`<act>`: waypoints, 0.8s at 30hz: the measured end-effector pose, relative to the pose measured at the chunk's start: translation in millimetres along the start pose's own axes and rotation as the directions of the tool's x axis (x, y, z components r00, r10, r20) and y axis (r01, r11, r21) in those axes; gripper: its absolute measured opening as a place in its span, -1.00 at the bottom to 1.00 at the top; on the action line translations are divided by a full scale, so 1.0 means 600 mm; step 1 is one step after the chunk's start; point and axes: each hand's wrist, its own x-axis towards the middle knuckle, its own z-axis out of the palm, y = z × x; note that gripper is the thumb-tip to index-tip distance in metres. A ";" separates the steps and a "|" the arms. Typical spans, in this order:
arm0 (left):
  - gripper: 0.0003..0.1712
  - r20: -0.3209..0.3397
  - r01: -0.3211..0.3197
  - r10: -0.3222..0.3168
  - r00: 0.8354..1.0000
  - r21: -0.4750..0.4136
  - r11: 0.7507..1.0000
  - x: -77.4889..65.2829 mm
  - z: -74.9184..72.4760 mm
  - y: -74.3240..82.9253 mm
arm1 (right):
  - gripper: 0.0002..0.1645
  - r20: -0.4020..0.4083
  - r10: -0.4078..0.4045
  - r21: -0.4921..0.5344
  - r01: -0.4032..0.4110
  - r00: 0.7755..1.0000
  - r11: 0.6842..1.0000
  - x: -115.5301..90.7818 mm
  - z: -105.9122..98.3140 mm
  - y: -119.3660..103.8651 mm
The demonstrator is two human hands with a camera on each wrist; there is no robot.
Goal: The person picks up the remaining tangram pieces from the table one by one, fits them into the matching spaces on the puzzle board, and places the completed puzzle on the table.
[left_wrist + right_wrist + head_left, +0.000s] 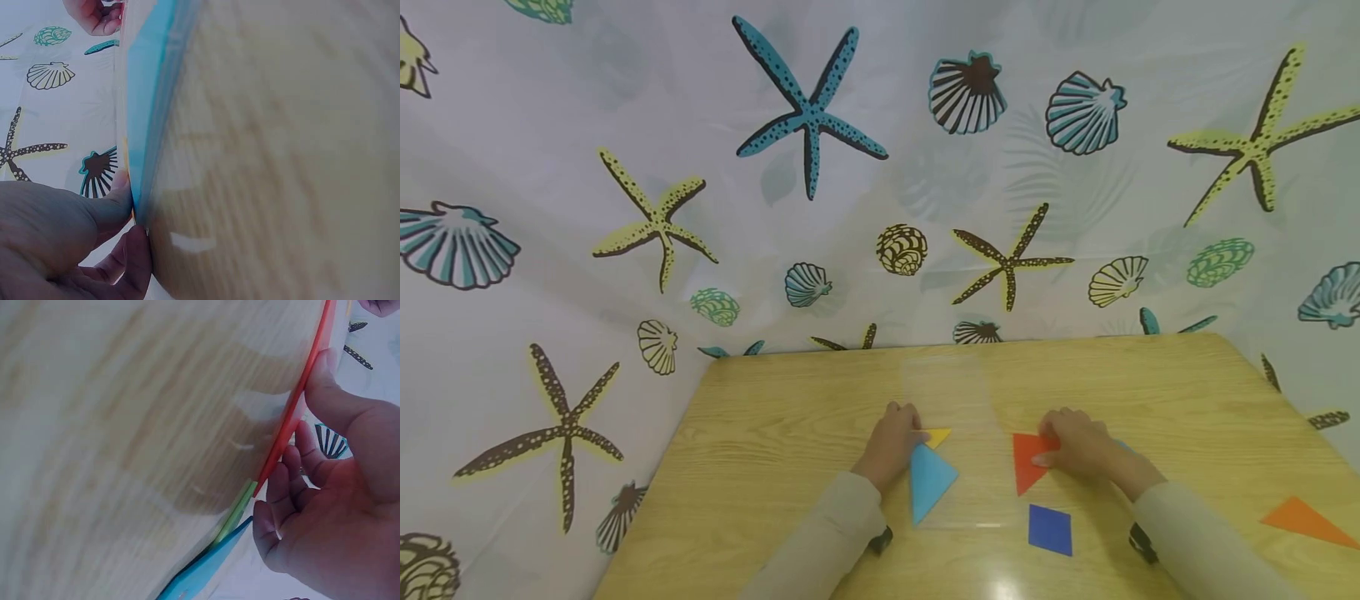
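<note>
My left hand [891, 442] pinches the left end of a small yellow triangle [938, 436], with bent fingers and thumb close together at its edge. Just below it lies a larger light blue triangle [931, 483], its upper corner right at the thumb. On the right, my right hand [1078, 446] holds a red triangle [1027, 457]: the thumb [323, 372] lies over it, and curled fingers cover its right side. Beneath these fingers in the right wrist view, a green piece [236, 515] and a blue piece [206, 569] lie beside the red one.
A clear sheet [966, 500] lies flat on the wooden table [775, 433] between the hands. Nearer the front is a dark blue four-sided piece [1050, 530]. An orange triangle [1311, 521] rests far right. A patterned curtain [865, 200] hangs behind the table's back edge.
</note>
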 end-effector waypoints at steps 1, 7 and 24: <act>-0.81 -0.002 0.001 -0.001 1.000 0.003 1.000 0.000 0.000 0.001 | -0.43 0.013 0.007 -0.003 -0.007 1.000 1.000 0.000 -0.001 0.001; -0.80 -0.011 0.015 -0.014 1.000 0.029 0.999 0.000 -0.001 0.007 | -0.39 0.033 0.012 0.007 -0.012 0.999 1.000 0.000 -0.003 0.008; -0.79 -0.021 0.019 -0.019 1.000 0.009 1.000 -0.002 -0.001 0.005 | -0.77 0.066 -0.038 0.283 0.018 0.997 0.959 -0.047 -0.021 0.030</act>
